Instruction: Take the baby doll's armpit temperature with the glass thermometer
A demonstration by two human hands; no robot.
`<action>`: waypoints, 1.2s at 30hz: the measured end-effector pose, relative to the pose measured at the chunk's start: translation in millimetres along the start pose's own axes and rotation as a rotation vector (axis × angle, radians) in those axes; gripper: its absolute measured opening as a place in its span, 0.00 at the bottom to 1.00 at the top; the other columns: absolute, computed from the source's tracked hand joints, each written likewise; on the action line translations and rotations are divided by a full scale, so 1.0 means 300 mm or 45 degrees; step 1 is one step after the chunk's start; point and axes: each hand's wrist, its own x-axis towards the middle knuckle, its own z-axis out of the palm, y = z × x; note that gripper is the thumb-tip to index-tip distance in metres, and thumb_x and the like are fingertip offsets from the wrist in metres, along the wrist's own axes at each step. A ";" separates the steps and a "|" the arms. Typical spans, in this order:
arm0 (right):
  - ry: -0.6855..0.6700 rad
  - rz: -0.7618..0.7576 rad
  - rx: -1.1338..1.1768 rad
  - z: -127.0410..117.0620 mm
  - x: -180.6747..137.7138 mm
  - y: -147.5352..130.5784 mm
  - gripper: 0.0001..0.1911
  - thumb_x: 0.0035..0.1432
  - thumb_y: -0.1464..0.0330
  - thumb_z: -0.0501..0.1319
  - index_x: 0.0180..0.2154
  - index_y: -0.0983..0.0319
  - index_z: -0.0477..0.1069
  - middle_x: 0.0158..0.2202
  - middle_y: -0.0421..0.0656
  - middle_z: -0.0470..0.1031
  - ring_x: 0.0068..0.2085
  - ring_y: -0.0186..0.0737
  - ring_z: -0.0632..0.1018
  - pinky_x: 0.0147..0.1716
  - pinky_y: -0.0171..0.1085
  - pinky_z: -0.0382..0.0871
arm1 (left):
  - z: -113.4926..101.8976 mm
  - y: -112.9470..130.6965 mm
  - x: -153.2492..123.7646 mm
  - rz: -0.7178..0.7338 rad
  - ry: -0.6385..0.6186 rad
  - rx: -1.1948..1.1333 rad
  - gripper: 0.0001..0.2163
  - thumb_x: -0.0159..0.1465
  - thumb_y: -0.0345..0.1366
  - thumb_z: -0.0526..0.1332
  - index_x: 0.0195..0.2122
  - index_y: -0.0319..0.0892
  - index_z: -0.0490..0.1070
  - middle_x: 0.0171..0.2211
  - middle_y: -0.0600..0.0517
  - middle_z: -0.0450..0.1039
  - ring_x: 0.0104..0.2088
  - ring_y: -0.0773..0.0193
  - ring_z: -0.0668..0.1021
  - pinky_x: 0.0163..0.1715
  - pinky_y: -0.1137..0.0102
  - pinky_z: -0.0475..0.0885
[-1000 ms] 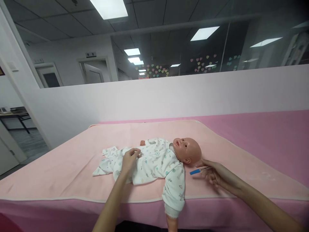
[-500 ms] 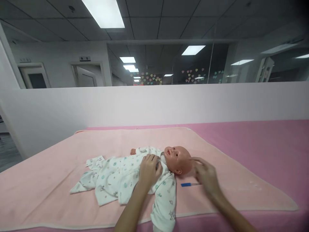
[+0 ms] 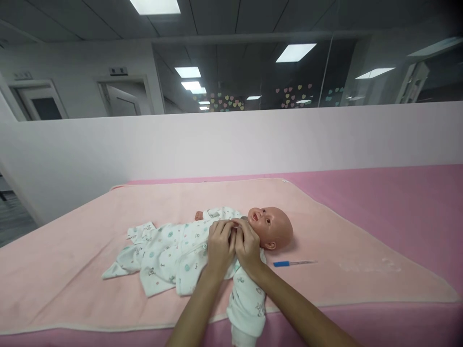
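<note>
A baby doll (image 3: pixel 273 226) lies on its back with its head to the right. It wears a white baby outfit (image 3: pixel 162 250) printed with small figures. My left hand (image 3: pixel 220 243) rests on the doll's upper chest, fingers curled down. Right beside it, my right hand (image 3: pixel 248 243) bends over the outfit below the doll's chin. The two hands meet at the fingers, and what lies under the fingertips is hidden. A thin clear stick with a blue end (image 3: pixel 282 264) lies near the doll's head, apart from my hands.
Under the doll is a peach blanket (image 3: pixel 90 289) with a pale hem, spread over a pink surface (image 3: pixel 415 212). A low white wall (image 3: pixel 231 144) runs along the back, with glass above it. One sleeve (image 3: pixel 246 308) of the outfit hangs over the near edge.
My right hand has moved left from beside the doll's head to the chest, meeting my left hand. The thin stick is now fully visible. The camera view has tilted down slightly.
</note>
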 end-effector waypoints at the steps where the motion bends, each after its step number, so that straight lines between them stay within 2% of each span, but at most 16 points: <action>1: 0.004 0.011 -0.009 -0.001 -0.002 0.001 0.18 0.54 0.75 0.45 0.42 0.62 0.68 0.39 0.47 0.73 0.42 0.41 0.73 0.43 0.41 0.67 | -0.001 0.002 0.001 -0.019 -0.002 -0.026 0.09 0.62 0.33 0.50 0.38 0.42 0.68 0.37 0.49 0.70 0.38 0.61 0.69 0.40 0.64 0.64; 7: 0.004 0.210 -0.049 0.004 -0.011 0.004 0.15 0.55 0.72 0.47 0.42 0.63 0.66 0.39 0.48 0.73 0.38 0.42 0.74 0.36 0.39 0.69 | -0.001 0.009 -0.001 -0.054 -0.014 -0.039 0.09 0.63 0.32 0.50 0.38 0.44 0.69 0.37 0.51 0.71 0.39 0.62 0.69 0.41 0.65 0.62; 14: -0.005 0.334 -0.038 -0.018 -0.020 -0.009 0.15 0.56 0.69 0.48 0.42 0.65 0.67 0.29 0.46 0.74 0.33 0.41 0.75 0.32 0.38 0.68 | 0.001 0.009 -0.006 -0.043 -0.062 0.062 0.11 0.64 0.33 0.48 0.40 0.45 0.69 0.37 0.51 0.70 0.37 0.64 0.70 0.41 0.66 0.61; 21: -0.036 0.319 -0.019 -0.024 -0.019 -0.015 0.15 0.55 0.70 0.48 0.42 0.66 0.67 0.30 0.45 0.74 0.30 0.39 0.75 0.31 0.37 0.68 | -0.003 0.007 0.001 -0.012 -0.128 0.153 0.11 0.64 0.32 0.47 0.39 0.45 0.69 0.37 0.51 0.68 0.35 0.64 0.69 0.39 0.66 0.61; 30: 0.039 0.274 0.061 -0.004 -0.026 0.033 0.13 0.58 0.69 0.48 0.42 0.63 0.67 0.41 0.48 0.75 0.40 0.42 0.76 0.37 0.38 0.69 | -0.007 0.011 0.000 -0.064 -0.102 0.124 0.11 0.64 0.31 0.48 0.40 0.46 0.69 0.35 0.52 0.71 0.36 0.63 0.71 0.38 0.66 0.61; 36: 0.052 0.263 0.064 0.001 -0.027 0.052 0.12 0.59 0.68 0.49 0.42 0.62 0.66 0.40 0.47 0.75 0.41 0.41 0.76 0.37 0.37 0.69 | 0.000 0.007 -0.001 -0.097 0.025 -0.029 0.07 0.62 0.33 0.52 0.36 0.44 0.69 0.33 0.54 0.74 0.34 0.64 0.73 0.39 0.67 0.62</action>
